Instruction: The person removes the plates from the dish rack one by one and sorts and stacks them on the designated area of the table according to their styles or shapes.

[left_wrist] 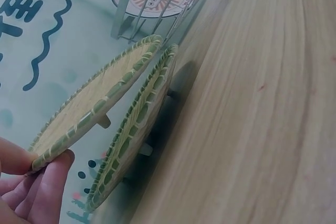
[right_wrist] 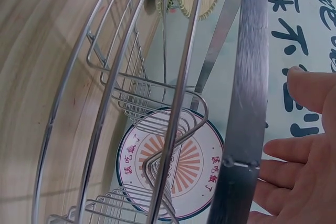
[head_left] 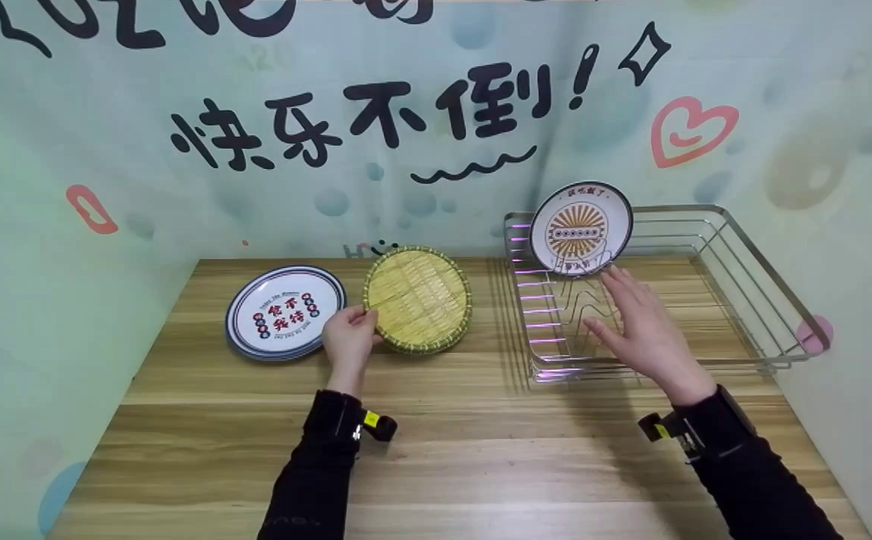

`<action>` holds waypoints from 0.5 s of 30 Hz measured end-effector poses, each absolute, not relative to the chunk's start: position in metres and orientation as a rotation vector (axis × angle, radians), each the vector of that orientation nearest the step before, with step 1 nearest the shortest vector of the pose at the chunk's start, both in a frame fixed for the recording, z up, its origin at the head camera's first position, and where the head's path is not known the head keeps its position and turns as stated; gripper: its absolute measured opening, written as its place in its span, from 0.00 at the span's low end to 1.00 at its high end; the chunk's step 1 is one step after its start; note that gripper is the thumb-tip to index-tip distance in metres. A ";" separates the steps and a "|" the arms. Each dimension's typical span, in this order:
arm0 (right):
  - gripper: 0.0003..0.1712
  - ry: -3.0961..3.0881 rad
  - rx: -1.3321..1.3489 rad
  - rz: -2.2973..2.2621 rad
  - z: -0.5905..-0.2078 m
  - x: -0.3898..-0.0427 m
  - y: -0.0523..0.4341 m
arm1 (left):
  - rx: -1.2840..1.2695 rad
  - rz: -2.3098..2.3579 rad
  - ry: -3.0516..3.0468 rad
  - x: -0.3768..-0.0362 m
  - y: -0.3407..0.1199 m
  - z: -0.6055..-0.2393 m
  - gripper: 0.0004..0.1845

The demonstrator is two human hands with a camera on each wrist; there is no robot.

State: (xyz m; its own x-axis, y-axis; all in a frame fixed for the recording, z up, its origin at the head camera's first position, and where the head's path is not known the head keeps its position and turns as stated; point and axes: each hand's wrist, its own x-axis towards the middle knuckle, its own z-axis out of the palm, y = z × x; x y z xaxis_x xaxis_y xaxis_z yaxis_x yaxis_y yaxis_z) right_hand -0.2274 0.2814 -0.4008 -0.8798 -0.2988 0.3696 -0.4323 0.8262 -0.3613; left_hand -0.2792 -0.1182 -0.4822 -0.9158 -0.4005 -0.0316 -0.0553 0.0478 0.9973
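Observation:
My left hand (head_left: 348, 341) pinches the near-left rim of a round woven bamboo tray (head_left: 419, 296). In the left wrist view this tray is lifted and tilted over a second woven tray (left_wrist: 134, 135), which has small feet and sits close over the table. My right hand (head_left: 650, 337) is held over the wire dish rack (right_wrist: 253, 66), its fingers spread and holding nothing. A white plate (head_left: 582, 225) with an orange sunburst stands on edge in the rack's left part, just beyond the right fingertips.
Left of the woven trays lies a stack of white plates (head_left: 286, 311) with blue rims. The wooden table (head_left: 466, 465) meets a printed backdrop (head_left: 316, 202) behind everything. Metal rims and wire dividers of the rack rise at the right.

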 end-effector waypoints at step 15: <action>0.42 -2.739 0.528 0.632 -0.401 -0.228 0.285 | 0.496 -1.951 -2.106 -0.285 -0.119 -0.485 0.15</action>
State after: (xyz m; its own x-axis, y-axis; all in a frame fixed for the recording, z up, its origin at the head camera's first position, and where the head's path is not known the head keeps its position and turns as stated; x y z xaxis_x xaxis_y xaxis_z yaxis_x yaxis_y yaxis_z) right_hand -0.2283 0.2847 -0.4009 -0.8938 -0.2855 0.3457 -0.4081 0.8373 -0.3637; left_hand -0.2850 -0.1189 -0.4846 -0.9167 -0.3947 -0.0618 -0.0916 0.0572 0.9942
